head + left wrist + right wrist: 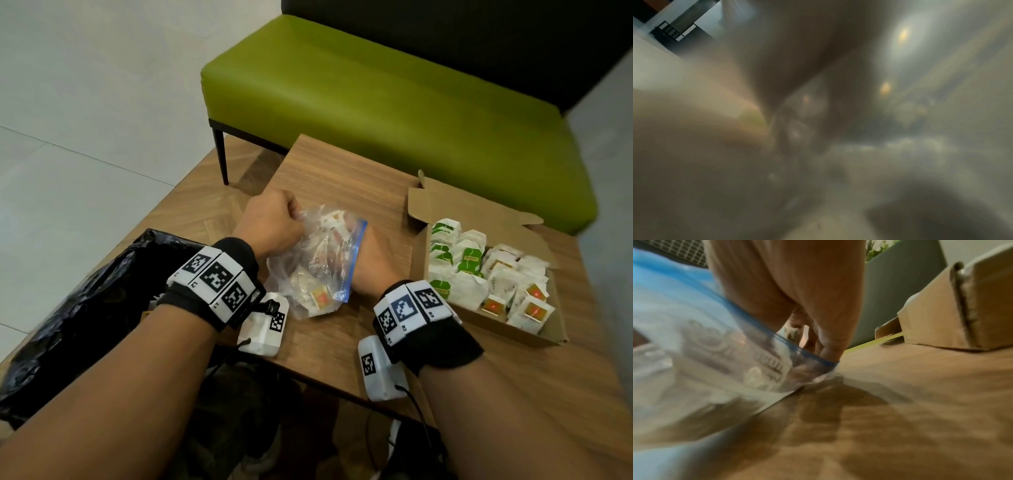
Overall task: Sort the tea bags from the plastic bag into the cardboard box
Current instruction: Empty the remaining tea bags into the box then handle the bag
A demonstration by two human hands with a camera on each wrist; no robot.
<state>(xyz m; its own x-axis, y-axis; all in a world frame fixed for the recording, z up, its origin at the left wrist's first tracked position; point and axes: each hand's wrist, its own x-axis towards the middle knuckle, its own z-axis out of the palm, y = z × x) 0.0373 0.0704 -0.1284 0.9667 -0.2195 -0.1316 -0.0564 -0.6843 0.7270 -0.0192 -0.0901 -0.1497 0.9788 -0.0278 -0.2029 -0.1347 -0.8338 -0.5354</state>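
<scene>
Several tea bags [317, 291] were left inside the clear plastic bag [318, 260], which lay on the bench [342, 178] between the 2 hands, its blue zip edge [356, 260] turned toward the right. The left hand [270, 222] was curled round the bag's far, closed end and held it bunched. The right hand [371, 263] was pushed in through the mouth, so its fingers were hidden behind crumpled film in the head view; in the right wrist view they were seen past the blue edge, but whether a tea bag had been pinched could not be told. The left wrist view was blurred beyond use.

Just right of the plastic bag stood the open cardboard box [419, 260], already well filled: green-tagged tea bags [445, 253] were grouped at its far left, red-and-orange-tagged ones [513, 294] toward the near right. A black bag [85, 301] lay at the bench's left edge, and a green seat [394, 96] stood behind.

The step in hand was judged to be fetching another tea bag out. The next move would call for 1 sachet to be drawn clear of the mouth, its tag colour to be read, and the matching group in the box to be chosen.
</scene>
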